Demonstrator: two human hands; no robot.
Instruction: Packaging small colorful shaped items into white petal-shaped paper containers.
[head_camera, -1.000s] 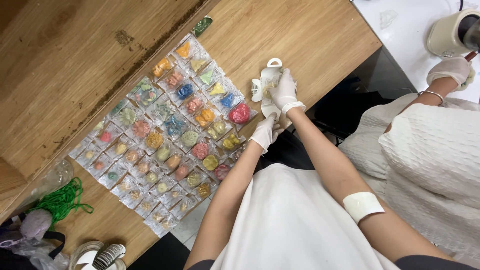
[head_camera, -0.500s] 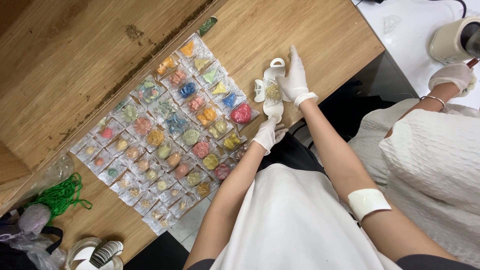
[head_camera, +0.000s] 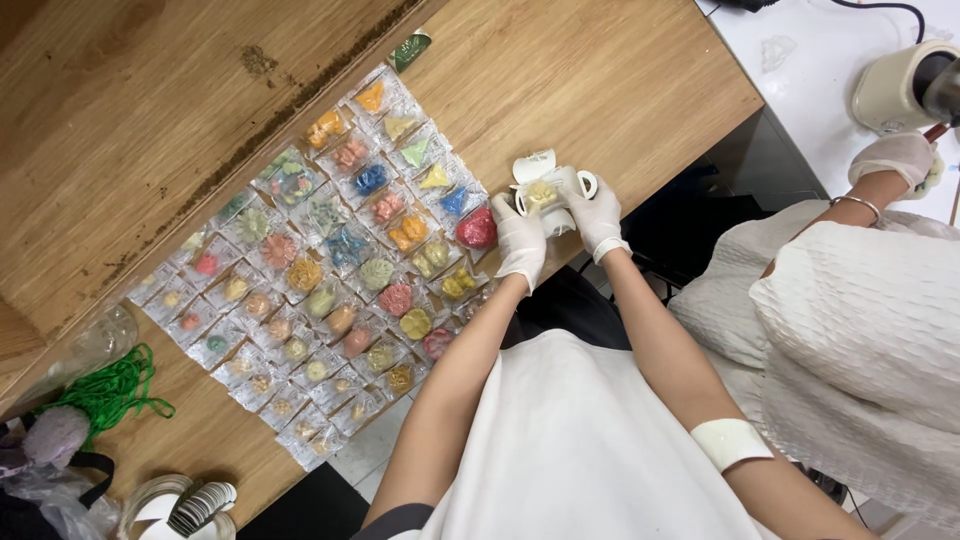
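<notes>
A small white mould (head_camera: 548, 190) with a pale yellow piece in it is held over the near edge of the wooden surface (head_camera: 600, 70), between both gloved hands. The left hand (head_camera: 522, 240) is set against the mould's lower left side, fingers closed on it. The right hand (head_camera: 597, 215) is wrapped around the right side, fingers closed on it too. Loop handles are seen at the mould's sides.

Just left of the hands, rows of clear packets (head_camera: 330, 260) are laid out flat on the surface, each with a small coloured moulded shape inside: orange, blue, red, green, yellow, pink. A red packet (head_camera: 477, 229) lies nearest the left hand, close but whether touching cannot be told.

At far left, a green cord (head_camera: 105, 390) and a clear bag (head_camera: 95, 340) are seen; a stack of round items (head_camera: 195, 505) sits at the bottom left edge.

At right, another person's gloved hand (head_camera: 895, 155) is seen beside a beige appliance (head_camera: 900, 85) on a white surface (head_camera: 800, 60).
</notes>
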